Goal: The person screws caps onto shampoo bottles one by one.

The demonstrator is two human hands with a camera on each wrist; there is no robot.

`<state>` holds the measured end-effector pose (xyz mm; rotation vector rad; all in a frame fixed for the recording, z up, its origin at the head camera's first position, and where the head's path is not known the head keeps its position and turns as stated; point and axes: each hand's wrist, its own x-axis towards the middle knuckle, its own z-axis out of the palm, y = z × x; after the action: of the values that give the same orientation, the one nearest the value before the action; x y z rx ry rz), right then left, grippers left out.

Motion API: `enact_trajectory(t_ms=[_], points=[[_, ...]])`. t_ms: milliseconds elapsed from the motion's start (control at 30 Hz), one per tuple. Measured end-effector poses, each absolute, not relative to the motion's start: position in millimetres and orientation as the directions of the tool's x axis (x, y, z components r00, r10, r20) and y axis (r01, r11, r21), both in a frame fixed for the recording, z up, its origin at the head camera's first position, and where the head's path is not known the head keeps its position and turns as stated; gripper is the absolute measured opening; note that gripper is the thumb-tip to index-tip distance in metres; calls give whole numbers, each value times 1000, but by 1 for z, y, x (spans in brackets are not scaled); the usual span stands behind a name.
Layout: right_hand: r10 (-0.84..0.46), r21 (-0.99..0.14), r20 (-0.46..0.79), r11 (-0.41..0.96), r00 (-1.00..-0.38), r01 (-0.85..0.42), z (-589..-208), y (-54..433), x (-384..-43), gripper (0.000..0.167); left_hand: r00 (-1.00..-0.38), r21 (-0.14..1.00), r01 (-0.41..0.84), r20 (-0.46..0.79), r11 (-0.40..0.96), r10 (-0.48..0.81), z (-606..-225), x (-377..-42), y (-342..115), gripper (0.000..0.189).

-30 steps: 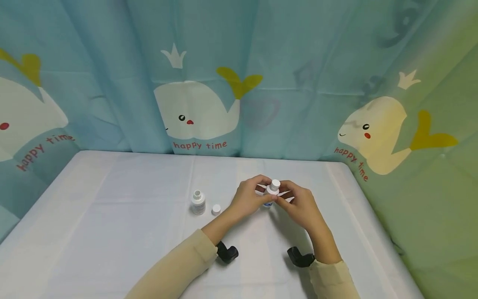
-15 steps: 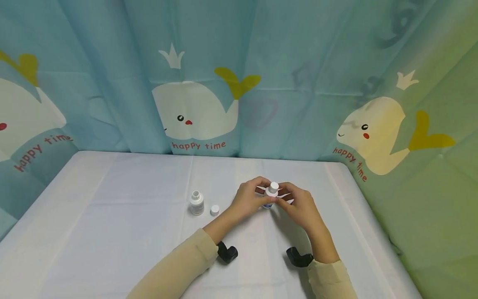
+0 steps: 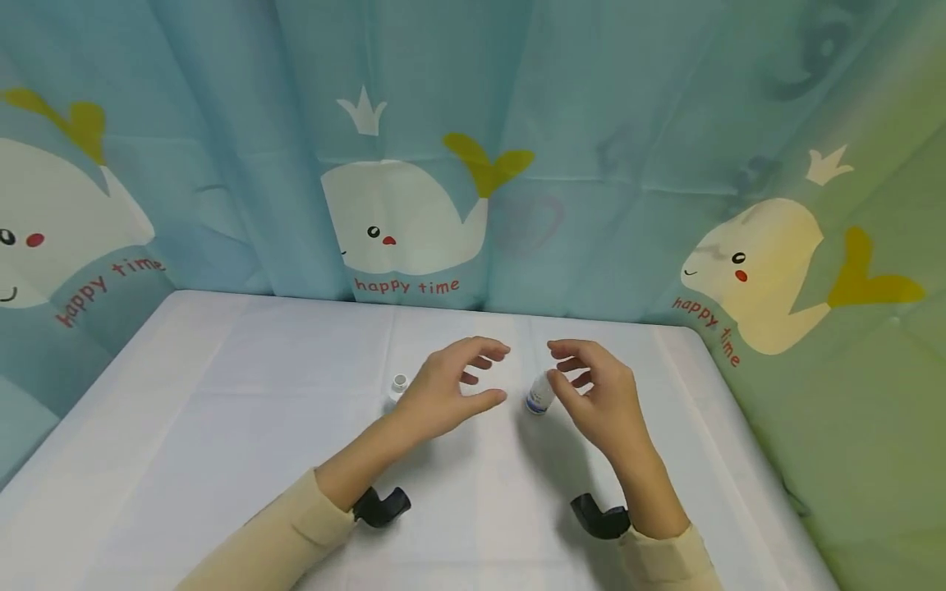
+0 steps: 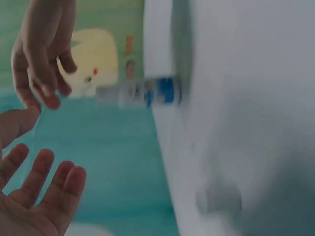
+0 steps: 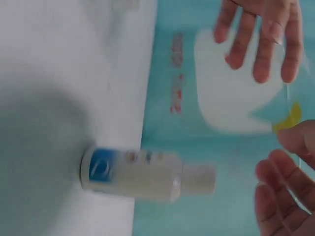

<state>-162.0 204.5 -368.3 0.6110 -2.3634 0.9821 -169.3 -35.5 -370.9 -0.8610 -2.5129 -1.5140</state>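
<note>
Since half a second ago, both hands have let go of the capped bottle, and the left hand [image 3: 447,390] has moved away to the left. It hangs above the counter with its thumb well apart from its gently curved fingers and has hold of nothing. The right hand [image 3: 599,394] has stayed on the right, also holding nothing, its fingers bent loosely forward and its thumb set apart from them.

Nearest to the right hand is the capped bottle [image 3: 540,396], white with a blue band low on its label. It stands upright on the counter [image 3: 236,460], between the two hands and closer to the right one. The right thumb overlaps its upper part in the head view, but the right wrist view shows a gap between bottle and fingers.

Just beyond the left hand, on its left, stands the uncapped bottle [image 3: 396,396], its bare neck showing and its lower right side covered by the hand. The left wrist view has a blurred pale object [image 4: 219,199] on the counter, too unclear to name.

Nearer the camera, beige sleeves [image 3: 273,533] cover the forearms, and a black piece [image 3: 382,507] sticks out by the left wrist. Along the far side hangs a blue-green curtain [image 3: 591,82] printed with white whales [image 3: 406,217] and red lettering.
</note>
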Motion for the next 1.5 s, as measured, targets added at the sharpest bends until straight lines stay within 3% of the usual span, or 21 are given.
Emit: enact_trajectory(t_ms=[100, 233, 633, 1200, 1500], points=[[-300, -501, 604, 577, -738, -645, -365, 190, -159, 33, -835, 756, 528, 380, 386, 397, -364, -162, -63, 49], [-417, -504, 524, 550, -742, -665, -364, 170, -155, 33, -844, 730, 524, 377, 439, 382, -362, -156, -97, 50], [-630, -337, 243, 658, -737, -674, -383, 125, -166, 43, -911, 762, 404, 286, 505, 298, -380, -149, -157, 55], [-715, -281, 53, 659, -697, -697, -395, 103, -171, 54, -925, 830, 307, 145, 465, 352, -410, -157, -173, 66], [-733, -274, 19, 650, -679, -709, -399, 99, -174, 44, -916, 839, 283, 92, 466, 391, -416, -164, -165, 64]])
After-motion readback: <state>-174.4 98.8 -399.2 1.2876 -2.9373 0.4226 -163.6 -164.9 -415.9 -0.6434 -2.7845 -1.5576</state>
